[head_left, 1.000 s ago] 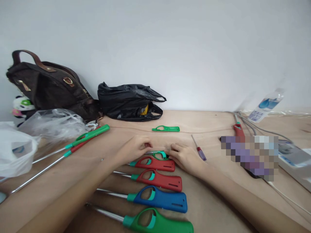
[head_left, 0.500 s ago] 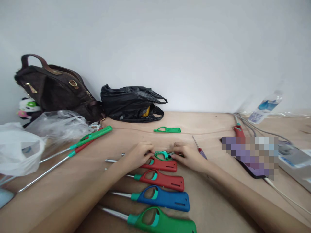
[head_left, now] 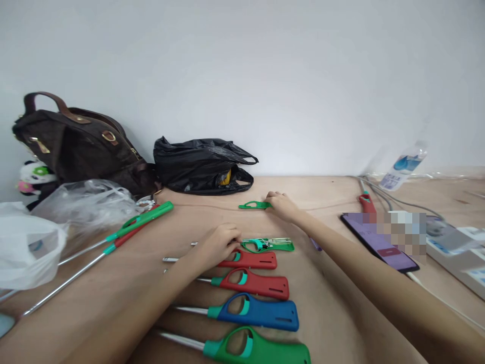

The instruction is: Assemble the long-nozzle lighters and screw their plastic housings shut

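My left hand [head_left: 217,245] is closed at the front end of an opened green gas lighter [head_left: 283,245], whose metal inner parts lie bare in its half-shell. Farther back, my right hand [head_left: 283,206] has its fingers closed on the right end of a loose green lighter cover [head_left: 252,205], which lies near the wall. Whole lighters lie in a row toward me: a red lighter [head_left: 261,260], a second red lighter [head_left: 271,284], a blue lighter [head_left: 271,314] and a green lighter [head_left: 278,352]. The left wrist hides part of their metal tubes.
A screwdriver handle [head_left: 316,244] shows behind my right forearm. To the right are a phone [head_left: 369,237], another red lighter [head_left: 366,202], cables and a bottle [head_left: 403,167]. On the left stand a dark backpack [head_left: 83,146], a black plastic bag [head_left: 197,167], clear bags and two crossed lighters.
My right hand has let go of the opened lighter and moved back to the loose green cover. My left hand has stayed at the lighter's front end. The view has shifted slightly.
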### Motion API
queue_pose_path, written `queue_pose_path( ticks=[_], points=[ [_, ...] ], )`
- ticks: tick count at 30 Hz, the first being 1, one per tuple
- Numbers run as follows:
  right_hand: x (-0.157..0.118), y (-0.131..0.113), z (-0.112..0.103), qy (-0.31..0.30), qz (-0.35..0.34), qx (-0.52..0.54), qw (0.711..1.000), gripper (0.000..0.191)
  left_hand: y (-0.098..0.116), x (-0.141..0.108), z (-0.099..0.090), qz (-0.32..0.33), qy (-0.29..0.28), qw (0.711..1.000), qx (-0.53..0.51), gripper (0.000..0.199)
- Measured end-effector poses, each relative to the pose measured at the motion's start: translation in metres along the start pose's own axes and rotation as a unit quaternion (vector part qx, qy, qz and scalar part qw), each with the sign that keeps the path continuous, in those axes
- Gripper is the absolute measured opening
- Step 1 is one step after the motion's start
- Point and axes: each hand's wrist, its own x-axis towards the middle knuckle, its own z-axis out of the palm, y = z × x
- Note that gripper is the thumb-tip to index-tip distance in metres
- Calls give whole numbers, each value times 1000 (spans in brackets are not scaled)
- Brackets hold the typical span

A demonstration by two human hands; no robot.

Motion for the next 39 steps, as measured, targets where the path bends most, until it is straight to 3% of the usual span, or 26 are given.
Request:
queue_pose_path(
  ticks=[6,11,16,20,29,39],
  points=[
    [-5,2,-13,-10,0,-16,1000,16,-5,4,4,-5,14,1000,6,18],
    [-41,-5,-28,-22,-24,6,999,19,-5,4,4,-12,30,999,0,17],
    [-79,-13,-33,-6,-67,152,986,28,-3,3,0,-36,39,998,-47,12],
    [-95,-14,-27,41,-80,137,987,25,-7,4,3,-47,49,995,-70,9],
    [-100,-27,-1,98,-104,168,975,22,-11,1,10,-47,68,991,-107,15],
    [-95,-30,5,111,-132,188,967,21,-8,-1,12,-35,74,989,-120,34]
  ],
)
